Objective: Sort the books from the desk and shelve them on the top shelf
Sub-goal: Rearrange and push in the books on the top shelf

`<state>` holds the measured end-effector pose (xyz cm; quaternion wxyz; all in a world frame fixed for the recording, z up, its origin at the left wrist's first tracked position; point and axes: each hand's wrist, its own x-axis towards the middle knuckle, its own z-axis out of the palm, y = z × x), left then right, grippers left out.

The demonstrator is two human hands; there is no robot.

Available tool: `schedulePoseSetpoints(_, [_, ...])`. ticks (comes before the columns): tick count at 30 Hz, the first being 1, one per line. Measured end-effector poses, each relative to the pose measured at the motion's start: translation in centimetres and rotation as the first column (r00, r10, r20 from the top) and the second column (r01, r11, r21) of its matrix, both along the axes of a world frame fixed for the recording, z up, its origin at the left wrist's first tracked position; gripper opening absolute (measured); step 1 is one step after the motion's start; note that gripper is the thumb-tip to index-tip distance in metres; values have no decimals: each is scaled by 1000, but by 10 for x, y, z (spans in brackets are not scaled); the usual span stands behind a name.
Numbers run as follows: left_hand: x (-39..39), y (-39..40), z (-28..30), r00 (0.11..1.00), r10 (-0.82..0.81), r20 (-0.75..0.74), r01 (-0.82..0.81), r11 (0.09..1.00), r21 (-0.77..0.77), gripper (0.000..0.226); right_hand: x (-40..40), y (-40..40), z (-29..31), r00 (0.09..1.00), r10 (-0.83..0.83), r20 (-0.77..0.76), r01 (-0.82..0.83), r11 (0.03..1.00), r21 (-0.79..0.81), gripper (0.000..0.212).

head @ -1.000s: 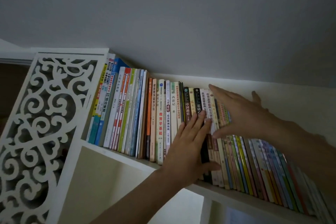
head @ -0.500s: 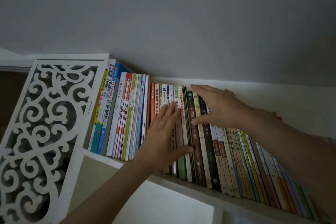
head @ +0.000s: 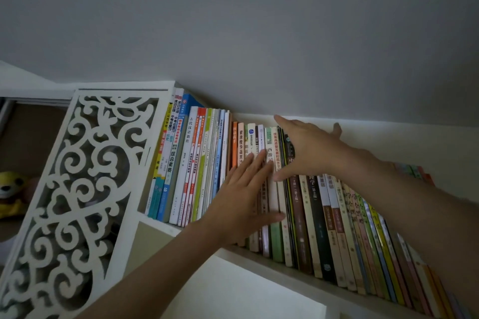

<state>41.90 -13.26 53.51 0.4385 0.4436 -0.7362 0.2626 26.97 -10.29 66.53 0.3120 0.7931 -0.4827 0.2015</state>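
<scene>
A long row of upright books (head: 321,217) fills the white top shelf (head: 290,270), spines facing me. My left hand (head: 241,204) lies flat with fingers spread against the spines of the orange and cream books in the middle of the row. My right hand (head: 308,153) rests over the tops of the books just to the right, fingers extended and thumb pressing the spines. Neither hand closes around a book. Taller blue, white and red books (head: 186,163) stand at the row's left end.
A white carved fretwork side panel (head: 72,197) bounds the shelf on the left. A yellow plush toy (head: 10,193) sits beyond it. The grey wall (head: 233,33) rises behind the shelf. A lower white compartment (head: 233,290) opens beneath.
Both hands have slid leftward along the row of books, and the books under them now stand closer to the left group.
</scene>
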Motion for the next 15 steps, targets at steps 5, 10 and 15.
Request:
schedulePoseSetpoints(5, [25, -1, 7, 995, 78, -65, -82, 994, -68, 86, 14, -7, 1, 992, 100, 74, -96, 994, -50, 89])
schedulePoseSetpoints(10, [35, -10, 29, 992, 70, -107, -87, 982, -168, 68, 18, -21, 4, 994, 95, 52, -90, 991, -95, 91])
schedulePoseSetpoints(15, [27, -17, 60, 976, 92, -200, -133, 971, -200, 55, 20, -26, 11, 988, 108, 110, -104, 994, -46, 87])
